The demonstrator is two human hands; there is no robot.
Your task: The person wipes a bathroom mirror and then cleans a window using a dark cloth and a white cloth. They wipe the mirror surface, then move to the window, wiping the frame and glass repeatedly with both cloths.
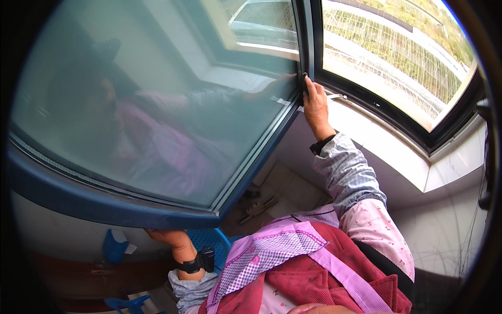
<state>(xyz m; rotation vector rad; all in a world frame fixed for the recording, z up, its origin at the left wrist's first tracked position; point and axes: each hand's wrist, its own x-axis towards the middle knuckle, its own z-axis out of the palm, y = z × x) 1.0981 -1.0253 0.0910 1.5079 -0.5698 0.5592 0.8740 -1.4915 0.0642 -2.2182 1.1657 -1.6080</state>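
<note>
A large window sash (117, 214) with a blue-grey frame and a reflective glass pane (176, 117) stands swung inward in front of me. My right hand (315, 103) is on the sash's side edge, its fingers around a dark part there that looks like the window handle (304, 82). Low on the left, my left hand (172, 238) reaches under the sash's lower edge; its fingers are hidden behind the frame, so its hold cannot be told. A thin metal stay arm (335, 96) shows between the sash and the fixed window frame (376, 104).
A white tiled sill (376, 147) runs under the window opening on the right. Behind my left wrist is a blue perforated plastic basket (211, 243). A blue plastic object (114, 247) lies further left. Below, some wooden pieces (257, 210) are on the floor.
</note>
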